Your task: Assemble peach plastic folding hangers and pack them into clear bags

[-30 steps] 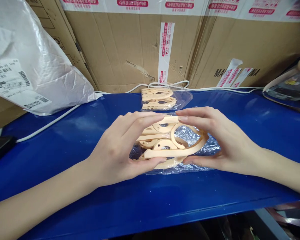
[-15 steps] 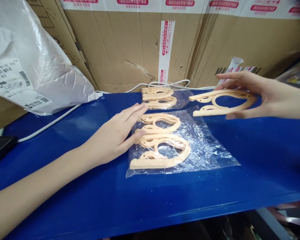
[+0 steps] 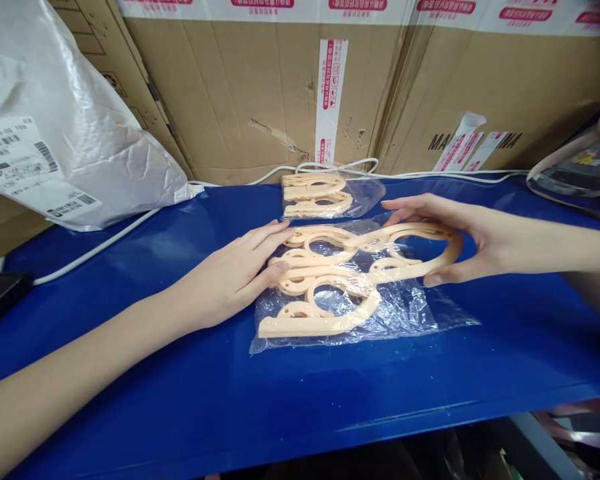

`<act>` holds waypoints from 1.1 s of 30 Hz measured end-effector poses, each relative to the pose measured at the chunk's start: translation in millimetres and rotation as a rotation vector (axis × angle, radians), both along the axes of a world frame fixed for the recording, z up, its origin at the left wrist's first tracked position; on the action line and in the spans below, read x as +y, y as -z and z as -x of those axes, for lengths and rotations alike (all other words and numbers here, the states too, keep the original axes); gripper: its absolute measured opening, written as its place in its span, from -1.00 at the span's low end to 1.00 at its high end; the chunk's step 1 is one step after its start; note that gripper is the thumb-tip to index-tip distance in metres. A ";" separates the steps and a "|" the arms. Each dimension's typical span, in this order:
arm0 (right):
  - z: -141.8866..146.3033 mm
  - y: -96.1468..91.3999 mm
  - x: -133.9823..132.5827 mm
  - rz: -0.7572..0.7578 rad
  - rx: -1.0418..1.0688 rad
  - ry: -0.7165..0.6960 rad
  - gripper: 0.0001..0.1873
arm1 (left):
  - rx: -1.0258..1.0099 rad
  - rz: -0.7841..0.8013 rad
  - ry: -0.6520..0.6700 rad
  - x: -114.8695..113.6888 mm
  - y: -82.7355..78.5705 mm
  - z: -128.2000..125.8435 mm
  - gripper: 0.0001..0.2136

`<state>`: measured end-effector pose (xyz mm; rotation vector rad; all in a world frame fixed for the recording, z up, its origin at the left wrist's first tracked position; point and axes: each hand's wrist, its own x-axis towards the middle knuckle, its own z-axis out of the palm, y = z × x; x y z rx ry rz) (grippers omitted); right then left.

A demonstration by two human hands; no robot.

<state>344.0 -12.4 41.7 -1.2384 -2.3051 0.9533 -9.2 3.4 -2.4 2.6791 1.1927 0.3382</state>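
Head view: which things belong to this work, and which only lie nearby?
In the work:
right hand, gripping a beige piece
left hand, on the near clear bag
far bag, probably

Apparently just nearby:
white parcel
cardboard boxes
white cable
black object

A glossy blue tabletop (image 3: 190,400) carries a clear bag (image 3: 415,308) with beige pieces (image 3: 310,327), a second bag (image 3: 367,197) behind it, and a parcel (image 3: 110,127), white cable (image 3: 100,248) and black object (image 3: 3,293) to its left.

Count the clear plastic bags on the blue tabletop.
2: the front bag, under the fingertips of the left hand; the back bag, behind it near the cardboard box. Any underneath would be hidden.
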 end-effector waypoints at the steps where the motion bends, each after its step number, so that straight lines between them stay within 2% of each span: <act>1: 4.8 4.9 0.5 -0.022 0.015 -0.005 -0.15 | 0.000 -0.001 0.002 -0.1 0.3 0.2 -0.39; 5: 20.9 26.5 4.0 -0.125 0.092 -0.012 -0.08 | -0.002 -0.007 0.014 0.0 1.3 0.5 -0.40; 8: 27.8 34.3 5.3 -0.149 0.088 -0.062 -0.03 | -0.003 -0.015 0.013 -0.1 1.6 0.8 -0.40; 17: 7.0 16.3 11.9 -0.188 -0.010 -0.051 -0.05 | -0.068 0.049 0.098 -3.6 -0.8 -0.4 -0.36; 24: 34.4 30.6 5.0 -0.252 0.135 -0.028 -0.15 | -0.091 0.052 0.108 -2.0 1.5 -2.9 -0.30; 33: 31.8 34.1 12.4 -0.185 0.205 -0.014 -0.28 | -0.122 0.076 0.106 -1.5 -1.5 -4.4 -0.30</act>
